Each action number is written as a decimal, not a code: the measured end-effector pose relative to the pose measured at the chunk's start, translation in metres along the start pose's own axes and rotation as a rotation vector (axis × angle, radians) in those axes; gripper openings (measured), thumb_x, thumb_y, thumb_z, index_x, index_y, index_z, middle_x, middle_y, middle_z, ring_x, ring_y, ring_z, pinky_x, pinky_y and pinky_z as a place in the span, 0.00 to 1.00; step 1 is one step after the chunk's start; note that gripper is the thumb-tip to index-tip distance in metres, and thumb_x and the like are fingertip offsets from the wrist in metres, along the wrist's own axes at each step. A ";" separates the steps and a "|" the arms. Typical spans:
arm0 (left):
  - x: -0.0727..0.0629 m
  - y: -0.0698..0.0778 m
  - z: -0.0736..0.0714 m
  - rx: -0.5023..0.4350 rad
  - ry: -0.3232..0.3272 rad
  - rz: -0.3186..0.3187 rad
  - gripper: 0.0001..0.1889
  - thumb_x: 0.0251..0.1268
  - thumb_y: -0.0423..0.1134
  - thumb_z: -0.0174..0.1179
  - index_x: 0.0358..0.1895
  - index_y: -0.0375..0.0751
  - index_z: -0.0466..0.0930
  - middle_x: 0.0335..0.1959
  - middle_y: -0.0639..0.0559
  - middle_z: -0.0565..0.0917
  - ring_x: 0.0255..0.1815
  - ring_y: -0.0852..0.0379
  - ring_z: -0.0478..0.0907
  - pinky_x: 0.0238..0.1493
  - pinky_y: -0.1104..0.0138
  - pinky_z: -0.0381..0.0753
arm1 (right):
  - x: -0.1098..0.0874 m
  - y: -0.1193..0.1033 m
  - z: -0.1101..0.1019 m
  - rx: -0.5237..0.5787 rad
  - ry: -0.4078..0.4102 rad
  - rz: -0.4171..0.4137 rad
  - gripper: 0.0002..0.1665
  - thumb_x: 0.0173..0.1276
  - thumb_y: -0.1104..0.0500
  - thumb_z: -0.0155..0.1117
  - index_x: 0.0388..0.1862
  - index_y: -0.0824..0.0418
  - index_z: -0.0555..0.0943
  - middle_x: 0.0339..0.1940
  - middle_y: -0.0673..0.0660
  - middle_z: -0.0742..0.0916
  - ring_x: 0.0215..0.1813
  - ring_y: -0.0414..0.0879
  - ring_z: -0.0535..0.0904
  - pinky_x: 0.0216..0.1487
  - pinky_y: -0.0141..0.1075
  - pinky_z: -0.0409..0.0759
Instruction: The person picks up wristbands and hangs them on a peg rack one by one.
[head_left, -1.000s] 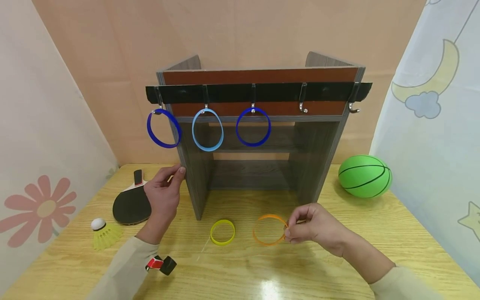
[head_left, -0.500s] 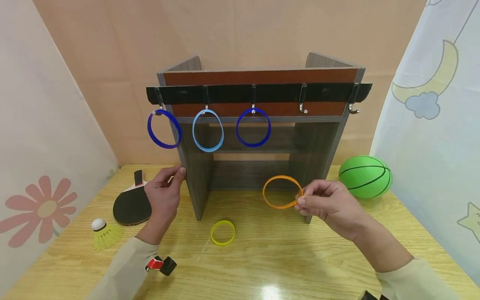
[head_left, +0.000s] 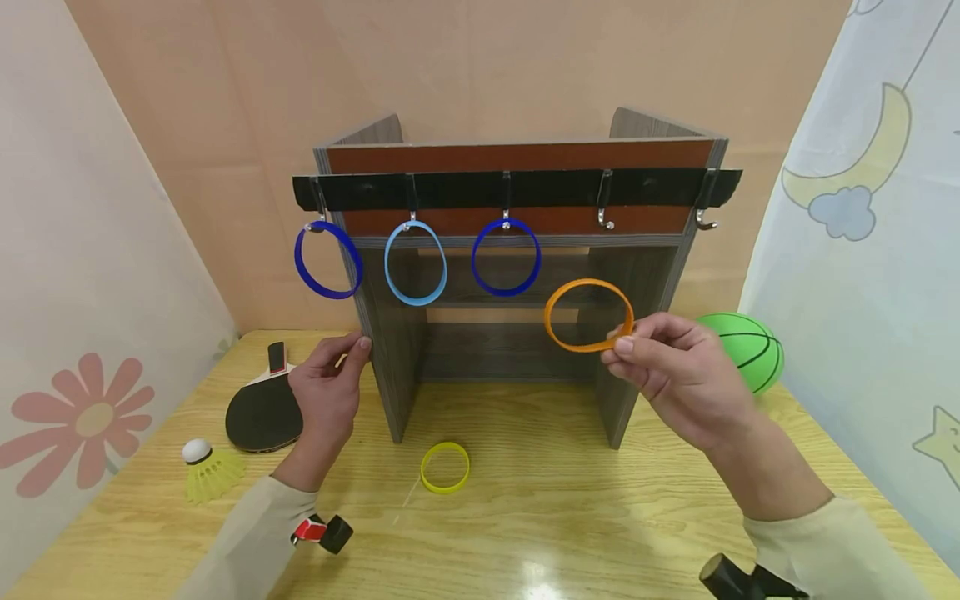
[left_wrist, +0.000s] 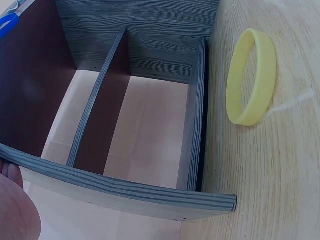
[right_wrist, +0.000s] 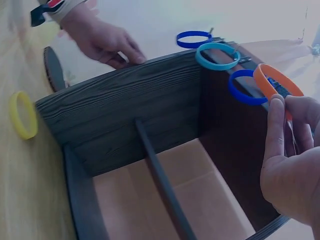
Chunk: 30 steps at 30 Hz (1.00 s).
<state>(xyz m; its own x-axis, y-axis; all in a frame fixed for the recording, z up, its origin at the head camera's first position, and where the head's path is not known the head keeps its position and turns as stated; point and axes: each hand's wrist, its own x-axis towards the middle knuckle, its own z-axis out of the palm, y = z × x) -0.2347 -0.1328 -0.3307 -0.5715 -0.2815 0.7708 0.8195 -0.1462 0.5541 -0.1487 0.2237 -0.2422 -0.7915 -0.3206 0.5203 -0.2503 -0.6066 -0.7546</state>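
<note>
Between thumb and fingertips, my right hand (head_left: 686, 375) pinches an orange silicone wristband (head_left: 553, 321) in front of the shelf unit's right side. Two dark blue wristbands (head_left: 507, 293) and a light blue wristband (head_left: 417, 300) hang from the hooks of a black rail (head_left: 457, 192). My left hand (head_left: 326, 383) grips the front edge of the grey wooden shelf unit (head_left: 386, 367) at its left side panel. On the table below lies a yellow wristband (head_left: 446, 490), also visible in the left wrist view. Two hooks (head_left: 606, 221) at the rail's right end carry no band.
At the left on the wooden table (head_left: 510, 533) lie a table tennis paddle (head_left: 262, 417) and a yellow shuttlecock (head_left: 213, 475). A green ball (head_left: 750, 350) sits at the right, partly behind my right hand. Patterned cloth (head_left: 862, 275) bounds the sides.
My right hand has lifted the orange wristband from near the tabletop, up and slightly right, to just below the rail's height. The left hand stays at the shelf's side panel.
</note>
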 end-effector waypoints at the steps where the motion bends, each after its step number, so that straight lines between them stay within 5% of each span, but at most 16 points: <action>1: 0.000 0.000 0.000 -0.004 0.000 -0.001 0.08 0.59 0.22 0.61 0.38 0.15 0.79 0.30 0.43 0.82 0.33 0.57 0.81 0.40 0.69 0.82 | 0.001 -0.001 0.001 0.023 -0.004 -0.013 0.17 0.66 0.82 0.45 0.34 0.72 0.82 0.34 0.63 0.86 0.39 0.53 0.84 0.45 0.37 0.82; 8: 0.001 0.000 0.000 -0.006 0.003 -0.004 0.08 0.58 0.22 0.62 0.37 0.15 0.79 0.30 0.43 0.82 0.33 0.57 0.81 0.41 0.69 0.82 | 0.015 -0.013 0.007 0.106 0.036 -0.076 0.14 0.66 0.81 0.48 0.34 0.74 0.82 0.35 0.66 0.85 0.39 0.54 0.84 0.45 0.37 0.82; 18: 0.000 -0.001 -0.002 0.009 -0.003 0.000 0.08 0.58 0.22 0.62 0.37 0.16 0.79 0.30 0.43 0.82 0.32 0.57 0.81 0.40 0.69 0.82 | 0.028 -0.017 0.013 0.114 0.236 -0.062 0.11 0.66 0.78 0.53 0.29 0.72 0.82 0.32 0.64 0.85 0.35 0.52 0.84 0.43 0.35 0.82; 30: 0.000 0.000 -0.001 0.003 -0.008 -0.002 0.07 0.58 0.22 0.62 0.38 0.16 0.80 0.30 0.43 0.82 0.32 0.57 0.81 0.40 0.69 0.82 | 0.034 -0.006 0.006 0.087 0.264 -0.072 0.10 0.65 0.78 0.56 0.28 0.71 0.83 0.31 0.63 0.86 0.35 0.52 0.84 0.42 0.35 0.83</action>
<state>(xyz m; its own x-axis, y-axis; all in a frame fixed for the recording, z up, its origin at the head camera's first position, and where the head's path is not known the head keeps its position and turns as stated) -0.2345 -0.1341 -0.3306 -0.5737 -0.2736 0.7721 0.8180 -0.1438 0.5569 -0.1709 0.2120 -0.2176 -0.8943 -0.0807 0.4402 -0.2713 -0.6844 -0.6767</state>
